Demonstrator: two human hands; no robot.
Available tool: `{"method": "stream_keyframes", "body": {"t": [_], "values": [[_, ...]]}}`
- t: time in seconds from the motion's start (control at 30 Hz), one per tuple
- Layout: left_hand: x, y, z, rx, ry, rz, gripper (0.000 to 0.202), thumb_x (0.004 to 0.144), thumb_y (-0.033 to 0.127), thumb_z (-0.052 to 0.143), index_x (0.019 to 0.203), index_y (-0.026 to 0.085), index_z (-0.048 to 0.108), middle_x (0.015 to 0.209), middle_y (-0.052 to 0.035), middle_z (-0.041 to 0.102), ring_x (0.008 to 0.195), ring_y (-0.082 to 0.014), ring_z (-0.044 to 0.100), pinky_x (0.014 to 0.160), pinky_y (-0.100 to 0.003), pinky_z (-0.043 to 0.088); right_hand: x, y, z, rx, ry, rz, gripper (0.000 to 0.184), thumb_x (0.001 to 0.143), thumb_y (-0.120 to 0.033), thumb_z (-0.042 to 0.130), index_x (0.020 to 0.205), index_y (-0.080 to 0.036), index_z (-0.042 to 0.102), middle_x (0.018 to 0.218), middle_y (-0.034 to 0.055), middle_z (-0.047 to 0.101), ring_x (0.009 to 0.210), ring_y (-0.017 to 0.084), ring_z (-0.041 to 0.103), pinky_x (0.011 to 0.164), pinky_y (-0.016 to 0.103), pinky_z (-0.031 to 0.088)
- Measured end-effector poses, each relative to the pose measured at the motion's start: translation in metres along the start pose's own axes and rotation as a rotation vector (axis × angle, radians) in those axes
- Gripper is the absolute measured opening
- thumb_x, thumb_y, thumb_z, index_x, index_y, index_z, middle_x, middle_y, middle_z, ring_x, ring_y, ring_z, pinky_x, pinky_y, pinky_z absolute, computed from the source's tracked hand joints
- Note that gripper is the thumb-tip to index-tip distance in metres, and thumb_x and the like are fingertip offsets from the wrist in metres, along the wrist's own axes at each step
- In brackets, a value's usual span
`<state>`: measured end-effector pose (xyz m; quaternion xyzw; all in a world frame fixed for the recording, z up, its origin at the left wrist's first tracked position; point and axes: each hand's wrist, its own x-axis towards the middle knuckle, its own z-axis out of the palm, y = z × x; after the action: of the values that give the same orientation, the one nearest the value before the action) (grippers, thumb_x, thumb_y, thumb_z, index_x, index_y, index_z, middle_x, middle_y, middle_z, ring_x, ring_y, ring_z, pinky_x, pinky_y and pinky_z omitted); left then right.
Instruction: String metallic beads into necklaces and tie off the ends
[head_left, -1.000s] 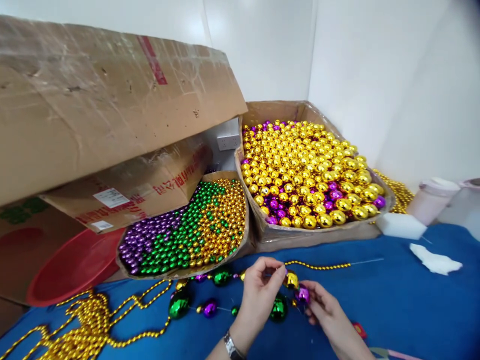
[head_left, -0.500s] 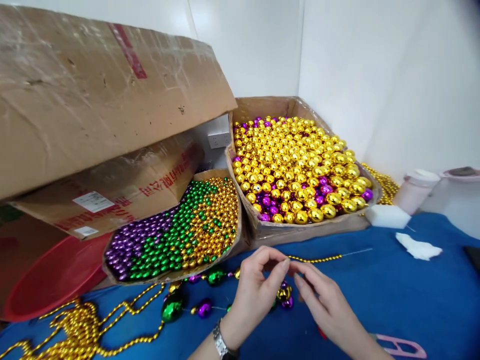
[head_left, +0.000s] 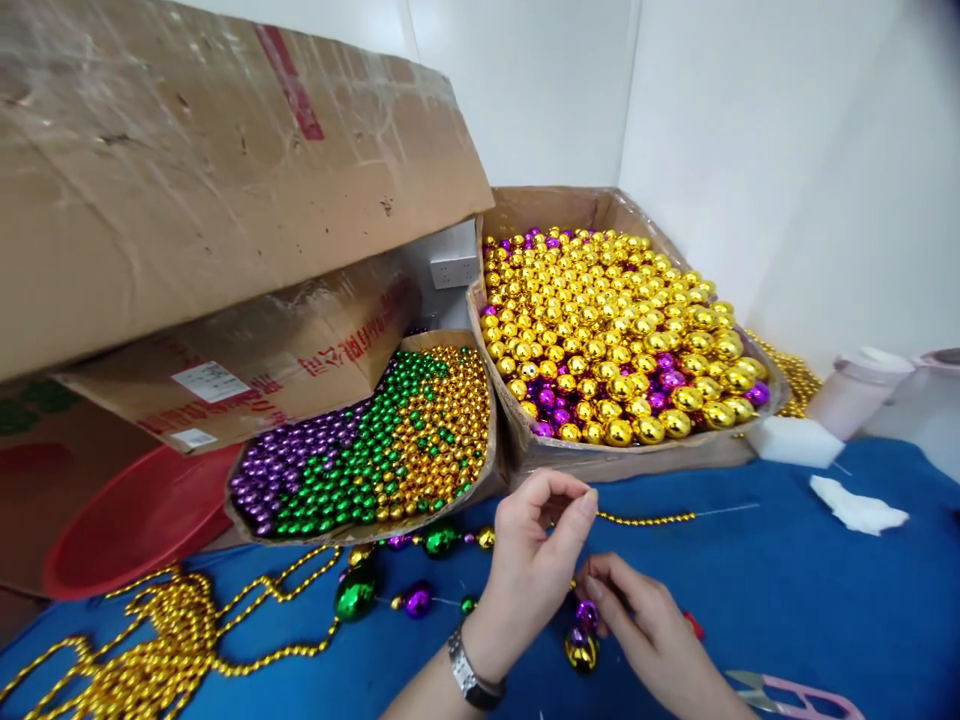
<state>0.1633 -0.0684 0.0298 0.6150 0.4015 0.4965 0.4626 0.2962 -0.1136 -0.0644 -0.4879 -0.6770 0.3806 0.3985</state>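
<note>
Head view, and here are both hands out over the front of the bench (head_left: 750, 590), with the strand (head_left: 586, 612) strung between them! Look at the line of it: long axis close to upright, a fine thread at the top, then purple and gold balls bunched below, the lower end hanging toward the bench's near edge and leaning a touch left. Whether that bottom gold ball touches the cloth, I can't tell.

The left hand (head_left: 536, 550) is up high, thumb and forefinger pinched tight on the thread end, the balls directly below those fingertips. The right hand (head_left: 645, 610) sits lower, thumb and finger closed on the strand just above the top purple ball; the balls hang right beneath its fingertips, left of the palm.

Left of the left wrist, a necklace (head_left: 356, 595) of green, purple and gold balls lies across the bench, and out in the near left corner there's a heap of gold chain (head_left: 176, 640). Along the far edge, the small box (head_left: 337, 540) brims with purple, green and gold beads, the big box (head_left: 622, 470) with mostly gold balls. Over by the far right corner, foam (head_left: 796, 442) and a white scrap (head_left: 859, 503); down at the near edge, right of the right hand, pink-handled scissors (head_left: 795, 693).
</note>
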Motion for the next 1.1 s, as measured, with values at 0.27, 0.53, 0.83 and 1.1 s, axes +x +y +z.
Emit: {"method": "stream_keyframes", "body": {"t": [0.27,0.53,0.83,1.1], "values": [[-0.040,-0.061,-0.015,0.457,-0.312,0.030,0.032,0.089,0.037,0.048,0.115,0.022,0.057,0.111,-0.0098,0.063,0.104,-0.0242,0.056,0.092,-0.040,0.044,-0.012,0.002,-0.014,0.263,0.135,0.162,0.025,0.093,-0.043,0.040,0.098,-0.022,0.053,0.064,-0.0045,0.050,0.057,0.012,0.051,0.056,0.023,0.041],[-0.065,-0.105,-0.026,1.155,-0.541,0.229,0.057,0.081,0.019,0.055,0.136,0.018,0.036,0.125,-0.0154,0.054,0.117,-0.0326,0.044,0.101,-0.054,0.032,-0.024,-0.013,-0.047,0.625,0.409,0.273,0.024,0.082,-0.043,0.061,0.095,-0.023,0.059,0.070,-0.0027,0.053,0.059,0.010,0.051,0.052,0.019,0.044],[-0.092,-0.094,-0.109,1.197,-0.534,0.119,0.081,0.070,0.001,0.046,0.144,0.021,0.021,0.120,-0.0110,0.055,0.111,-0.0277,0.047,0.100,-0.048,0.035,-0.019,0.022,-0.072,0.881,0.621,0.329,0.022,0.075,-0.036,0.070,0.092,-0.023,0.063,0.070,-0.0039,0.050,0.057,0.007,0.050,0.049,0.015,0.046],[-0.119,-0.089,-0.152,1.305,-0.406,-0.078,0.061,0.075,0.015,0.053,0.134,0.025,0.040,0.121,-0.0090,0.057,0.107,-0.0288,0.051,0.089,-0.042,0.045,-0.006,0.016,-0.063,0.936,0.647,0.293,0.024,0.071,-0.036,0.075,0.089,-0.023,0.064,0.065,-0.0050,0.051,0.057,0.006,0.051,0.050,0.013,0.047]]}}
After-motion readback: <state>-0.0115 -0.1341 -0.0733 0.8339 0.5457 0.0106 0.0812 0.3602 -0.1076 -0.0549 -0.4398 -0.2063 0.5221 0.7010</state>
